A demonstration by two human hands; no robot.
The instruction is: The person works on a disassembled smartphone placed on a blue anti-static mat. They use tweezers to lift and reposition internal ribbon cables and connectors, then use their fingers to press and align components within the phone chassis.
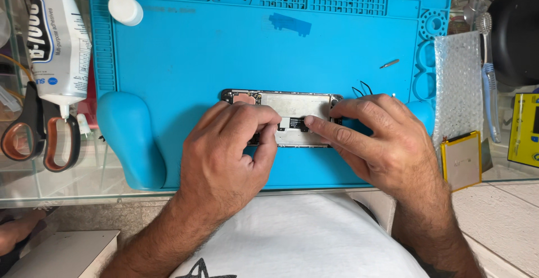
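An opened phone (pixel 292 105) lies flat in the middle of a blue repair mat (pixel 185 53), its silver inner plate facing up. My left hand (pixel 224 154) rests on the phone's left and near side, thumb and index finger pinched at its lower middle. My right hand (pixel 376 138) covers the phone's right end, with the index finger pressing on a small black-and-white label at the centre. Both hands touch the phone; neither lifts it.
A white glue tube (pixel 56 37) and scissors (pixel 36 135) lie left of the mat. A white round cap (pixel 125 9) sits at the mat's top left. A flat battery (pixel 461 160), bubble wrap (pixel 457 87) and a toothbrush (pixel 489 87) lie to the right. Small metal tool (pixel 389 63) on the mat.
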